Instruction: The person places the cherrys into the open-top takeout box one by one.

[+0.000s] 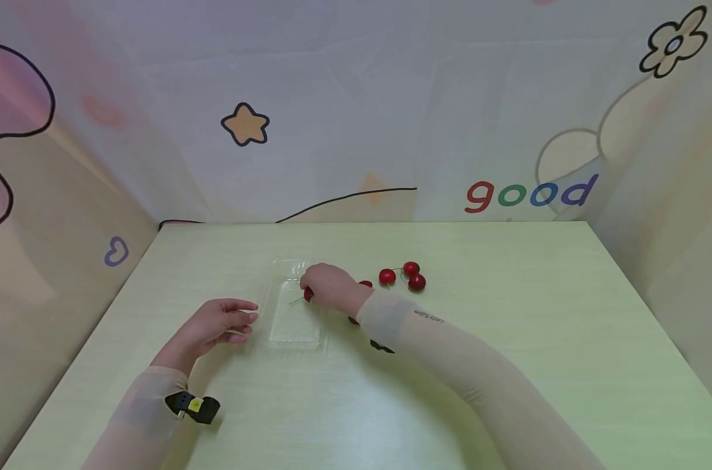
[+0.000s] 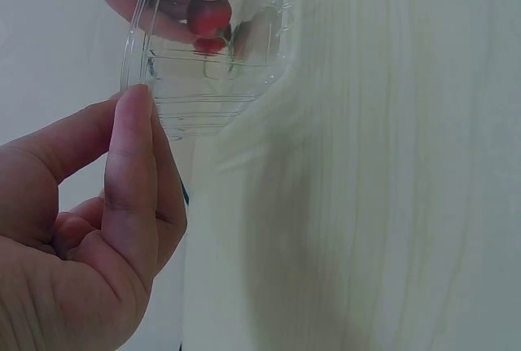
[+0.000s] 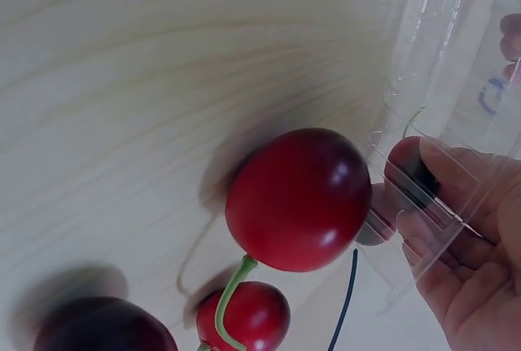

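A clear plastic tray (image 1: 285,333) lies on the pale green table (image 1: 508,339). My right hand (image 1: 307,292) reaches over the tray and pinches a red cherry (image 1: 309,294) by its body, with the stem pointing left. In the right wrist view that cherry (image 3: 404,160) shows between my fingertips (image 3: 456,180), behind the tray's clear wall (image 3: 440,41). My left hand (image 1: 247,318) lies at the tray's left edge with its fingers relaxed. Its thumb (image 2: 130,147) touches the tray's rim (image 2: 134,50). The held cherry (image 2: 210,15) shows through the plastic.
Several more cherries lie right of the tray: three joined by stems (image 1: 411,269), one behind my right wrist (image 1: 365,284), one half hidden under it (image 1: 353,320). Up close, one large cherry (image 3: 297,200) and two more (image 3: 256,314) sit beside the tray. Patterned walls enclose the table.
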`<state>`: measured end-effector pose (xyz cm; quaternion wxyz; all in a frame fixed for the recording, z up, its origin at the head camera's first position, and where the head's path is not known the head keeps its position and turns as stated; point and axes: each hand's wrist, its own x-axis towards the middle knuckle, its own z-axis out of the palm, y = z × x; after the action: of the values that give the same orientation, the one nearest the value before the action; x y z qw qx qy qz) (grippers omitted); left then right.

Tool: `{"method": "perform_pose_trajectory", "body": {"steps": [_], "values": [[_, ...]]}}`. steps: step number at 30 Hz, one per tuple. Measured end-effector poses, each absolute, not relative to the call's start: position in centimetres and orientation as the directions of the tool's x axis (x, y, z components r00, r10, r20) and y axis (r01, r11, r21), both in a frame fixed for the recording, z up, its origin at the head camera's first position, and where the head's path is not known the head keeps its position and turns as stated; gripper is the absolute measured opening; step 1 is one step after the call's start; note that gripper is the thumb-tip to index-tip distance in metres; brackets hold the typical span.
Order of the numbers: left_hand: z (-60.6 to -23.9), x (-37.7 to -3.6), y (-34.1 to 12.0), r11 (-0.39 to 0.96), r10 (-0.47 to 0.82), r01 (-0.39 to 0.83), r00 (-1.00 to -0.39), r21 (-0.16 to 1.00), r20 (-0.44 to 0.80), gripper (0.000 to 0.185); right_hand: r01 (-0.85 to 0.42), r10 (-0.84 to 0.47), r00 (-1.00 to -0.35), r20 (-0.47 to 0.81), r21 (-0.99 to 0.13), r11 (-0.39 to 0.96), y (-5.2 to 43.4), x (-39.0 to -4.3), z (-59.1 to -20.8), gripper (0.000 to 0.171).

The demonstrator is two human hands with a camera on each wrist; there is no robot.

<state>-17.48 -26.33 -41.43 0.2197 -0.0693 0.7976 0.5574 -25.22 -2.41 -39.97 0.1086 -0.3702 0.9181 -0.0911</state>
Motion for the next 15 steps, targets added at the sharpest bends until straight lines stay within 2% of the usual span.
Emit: {"method": "perform_pose_trajectory", "body": {"steps": [15], "values": [[-41.46, -17.50, -26.27, 0.368, 0.130, -0.362, -0.892, 0.856, -0.433, 0.045, -0.674, -0.690, -0.710, -0.140, -0.147, 0.724, -2.80, -25.15, -40.57, 0.018]]}}
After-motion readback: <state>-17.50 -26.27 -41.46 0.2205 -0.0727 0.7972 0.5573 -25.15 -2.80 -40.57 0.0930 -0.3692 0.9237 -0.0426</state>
